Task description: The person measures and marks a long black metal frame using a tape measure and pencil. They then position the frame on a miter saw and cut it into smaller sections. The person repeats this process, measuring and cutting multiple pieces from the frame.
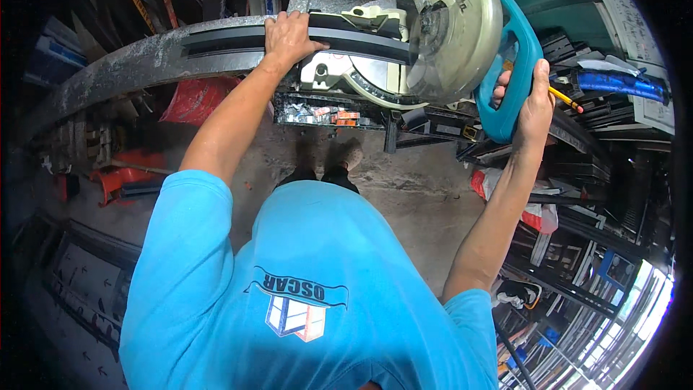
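My left hand (290, 40) grips a long dark metal profile (224, 42), fingers over its far side and thumb stretched along it. The profile lies along the bed of a mitre saw (382, 76), and its right end runs to the pale blade guard (469, 29). Around the saw's teal handle (530, 40) my right hand (533, 101) is closed, fingertips showing through the loop. A yellow pencil (564, 98) sticks out to the right from under that hand. The guard hides the blade, so I cannot tell whether it touches the profile.
A long grey bench beam (144, 61) curves off left. Below the saw, a shallow tray (281, 117) holds small orange and white pieces. Dark profiles are stacked at right (577, 152), near a blue wrapped bundle (621, 85). Red items (119, 173) lie at left.
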The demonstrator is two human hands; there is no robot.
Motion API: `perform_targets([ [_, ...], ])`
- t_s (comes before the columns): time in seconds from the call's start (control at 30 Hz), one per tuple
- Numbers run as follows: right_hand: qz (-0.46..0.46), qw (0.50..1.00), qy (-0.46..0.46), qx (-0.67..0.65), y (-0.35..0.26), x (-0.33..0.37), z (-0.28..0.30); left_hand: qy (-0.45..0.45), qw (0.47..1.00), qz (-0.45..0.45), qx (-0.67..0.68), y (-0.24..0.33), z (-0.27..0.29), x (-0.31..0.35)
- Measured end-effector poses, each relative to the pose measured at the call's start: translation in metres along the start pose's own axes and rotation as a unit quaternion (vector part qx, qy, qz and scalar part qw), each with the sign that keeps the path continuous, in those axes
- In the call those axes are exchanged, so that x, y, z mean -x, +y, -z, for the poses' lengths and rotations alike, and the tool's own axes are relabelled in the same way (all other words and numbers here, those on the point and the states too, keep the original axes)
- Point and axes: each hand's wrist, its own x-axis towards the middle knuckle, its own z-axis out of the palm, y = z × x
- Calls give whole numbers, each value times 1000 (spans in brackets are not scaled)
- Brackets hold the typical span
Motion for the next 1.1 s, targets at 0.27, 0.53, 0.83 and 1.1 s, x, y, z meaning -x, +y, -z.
perform_targets([
  [0.27,33,999,-2,0,15,5,0,-20,1000,14,4,3,1,-1],
  [0.53,64,998,6,-4,35,12,-3,-36,999,26,-4,6,7,-1],
  [0.83,111,994,4,-6,65,22,-5,-54,997,44,-14,10,9,-2],
  [1.1,121,993,13,-3,87,28,-7,-36,998,36,-29,10,4,-2],
])
